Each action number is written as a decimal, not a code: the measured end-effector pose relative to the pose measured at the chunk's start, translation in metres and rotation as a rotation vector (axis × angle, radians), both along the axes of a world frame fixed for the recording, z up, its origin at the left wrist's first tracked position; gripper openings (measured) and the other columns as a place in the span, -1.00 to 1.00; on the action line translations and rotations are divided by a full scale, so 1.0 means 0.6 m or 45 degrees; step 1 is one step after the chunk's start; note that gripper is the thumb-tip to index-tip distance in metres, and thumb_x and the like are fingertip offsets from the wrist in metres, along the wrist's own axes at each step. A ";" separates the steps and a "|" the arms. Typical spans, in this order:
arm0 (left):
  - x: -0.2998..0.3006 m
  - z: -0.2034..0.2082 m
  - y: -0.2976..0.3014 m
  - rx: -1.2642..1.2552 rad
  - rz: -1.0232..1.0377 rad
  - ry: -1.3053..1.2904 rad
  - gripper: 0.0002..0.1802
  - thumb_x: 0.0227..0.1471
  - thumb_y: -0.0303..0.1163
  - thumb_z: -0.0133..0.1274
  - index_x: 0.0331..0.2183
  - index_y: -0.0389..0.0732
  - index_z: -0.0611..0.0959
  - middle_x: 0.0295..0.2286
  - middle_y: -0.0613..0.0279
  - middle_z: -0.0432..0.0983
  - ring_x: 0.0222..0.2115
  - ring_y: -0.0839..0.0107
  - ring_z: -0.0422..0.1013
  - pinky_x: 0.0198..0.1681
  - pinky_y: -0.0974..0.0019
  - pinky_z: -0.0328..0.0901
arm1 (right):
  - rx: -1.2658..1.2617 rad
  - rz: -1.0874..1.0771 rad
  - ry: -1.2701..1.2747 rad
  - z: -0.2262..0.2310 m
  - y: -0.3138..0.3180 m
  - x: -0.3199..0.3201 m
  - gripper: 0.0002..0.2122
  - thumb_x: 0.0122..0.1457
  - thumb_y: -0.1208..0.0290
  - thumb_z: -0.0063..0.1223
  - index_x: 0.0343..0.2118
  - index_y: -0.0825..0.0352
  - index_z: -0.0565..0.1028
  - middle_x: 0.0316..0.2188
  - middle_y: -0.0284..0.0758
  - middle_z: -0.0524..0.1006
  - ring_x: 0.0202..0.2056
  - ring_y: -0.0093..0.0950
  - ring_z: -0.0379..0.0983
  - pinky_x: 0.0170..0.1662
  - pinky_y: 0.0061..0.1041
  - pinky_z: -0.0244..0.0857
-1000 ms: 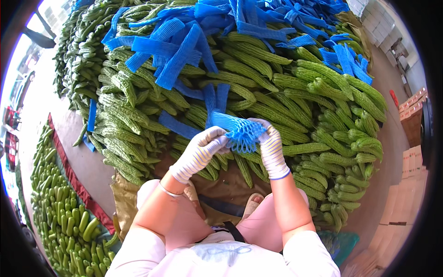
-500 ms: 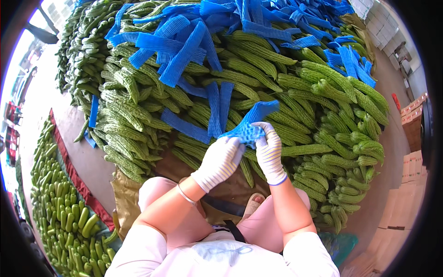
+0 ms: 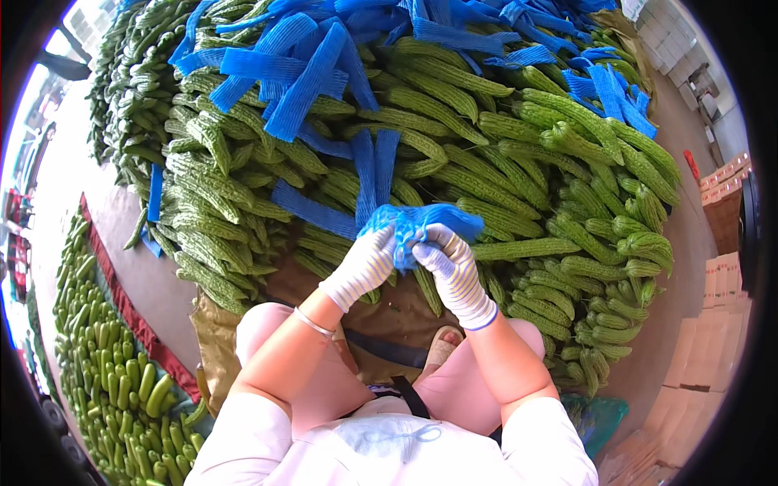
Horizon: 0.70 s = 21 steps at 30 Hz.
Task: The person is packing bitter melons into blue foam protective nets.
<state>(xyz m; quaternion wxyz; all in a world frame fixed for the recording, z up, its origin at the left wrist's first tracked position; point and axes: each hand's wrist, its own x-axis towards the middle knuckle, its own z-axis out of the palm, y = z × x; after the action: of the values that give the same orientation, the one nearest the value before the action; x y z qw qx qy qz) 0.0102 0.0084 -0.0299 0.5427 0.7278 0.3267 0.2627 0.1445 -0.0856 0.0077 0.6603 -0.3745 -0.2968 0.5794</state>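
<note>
Just past the pink-clad knees (image 3: 263, 328), all attention goes to the blue mesh sleeve (image 3: 442, 217), bunched in mid-air over the near edge of the bitter melons (image 3: 486, 134); and here's the danger, as it looks from this seat: the net is crumpled, its mouth hard to make out, so a sharp sideways pull could tear the strands, or a gloved fingertip could snag in the openings; too light a pinch, and it might slip down onto the brown sheet (image 3: 215, 324); to the grip, then; the left hand (image 3: 363, 263) is clamped on the sleeve's left end, fingers folded, no gap showing; the right hand (image 3: 458, 275) is closed on it too, fingers curled over the right part, thumb tucked in beside the ragged edge that dangles between the two; they work close together, a narrow space between them, though how hard either one presses cannot be told; farther out, the melons lie in ridged, packed rows; loose blue sleeves (image 3: 306, 81) sprawl across them, the closest right behind the held one, so strands might catch there; way over right, cartons (image 3: 693, 348) stand stacked.
</note>
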 end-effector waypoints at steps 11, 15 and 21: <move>-0.026 0.043 0.009 0.813 -0.119 0.130 -0.74 0.00 -0.37 0.00 -0.21 -0.15 0.61 -0.23 0.11 0.53 -0.21 0.20 0.44 -0.12 0.26 0.33 | -0.228 0.695 -0.239 0.013 -0.015 -0.007 -0.86 0.12 0.47 0.07 -0.26 0.35 0.47 -0.47 -0.47 0.47 -0.49 -0.71 0.35 -0.39 -0.69 0.27; 0.004 0.083 -0.002 0.586 -0.102 -0.093 -0.68 -0.04 -0.39 -0.01 -0.18 -0.23 0.59 -0.19 0.12 0.51 -0.12 0.24 0.39 0.01 0.28 0.24 | -0.145 0.648 -0.269 0.027 -0.028 -0.023 -0.83 0.14 0.44 0.06 -0.23 0.39 0.45 -0.40 -0.44 0.49 -0.41 -0.67 0.37 -0.30 -0.66 0.29; -0.016 0.057 0.003 0.823 -0.464 0.020 -0.55 0.01 -0.31 -0.07 -0.05 -0.27 0.49 0.00 0.00 0.37 0.05 0.12 0.29 0.17 0.15 0.13 | 0.286 0.526 -0.752 0.042 -0.038 -0.044 -0.86 0.06 0.48 0.11 -0.31 0.36 0.50 -0.49 -0.30 0.54 -0.48 -0.53 0.45 -0.32 -0.55 0.33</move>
<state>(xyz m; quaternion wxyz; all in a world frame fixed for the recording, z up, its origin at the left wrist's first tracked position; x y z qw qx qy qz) 0.0006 0.0103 0.0043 0.3201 0.9099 0.0962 0.2458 0.1180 -0.1083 0.0328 0.4526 -0.3828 -0.6054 0.5312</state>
